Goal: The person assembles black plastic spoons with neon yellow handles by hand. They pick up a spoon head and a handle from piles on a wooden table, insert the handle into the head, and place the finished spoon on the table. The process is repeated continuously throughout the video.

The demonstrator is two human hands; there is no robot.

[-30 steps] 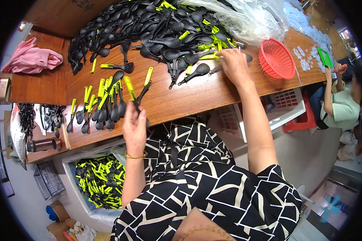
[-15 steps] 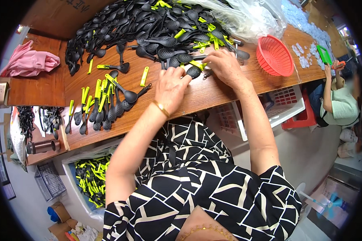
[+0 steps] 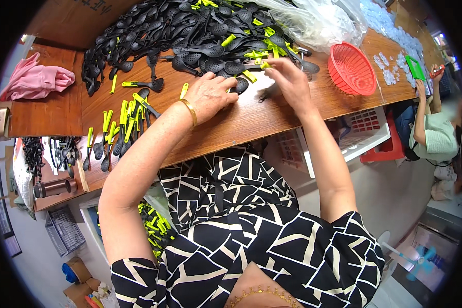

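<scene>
A big heap of black slotted spoons with yellow-green handles [image 3: 190,31] covers the far side of the wooden table [image 3: 251,120]. At the heap's near edge lies one black spoon [image 3: 242,85] whose handle points up and to the right. My left hand [image 3: 210,95] rests palm down with its curled fingers on that spoon's head. My right hand [image 3: 287,77] pinches the yellow-green handle end [image 3: 264,64] with its fingertips. A gold bangle sits on my left wrist. To the left, a laid-out row of spoons [image 3: 120,128] lies near the table's front edge.
A red plastic basket [image 3: 351,66] stands right of my right hand, with a clear plastic bag [image 3: 313,20] behind it. A pink cloth [image 3: 33,82] lies far left. Under the table are a bin of spoons [image 3: 154,226] and a white crate [image 3: 364,128]. Another person [image 3: 431,128] sits at right.
My left hand left the laid-out row at the left and came right to the heap's edge. My right hand slid slightly left, and both hands now meet on one spoon.
</scene>
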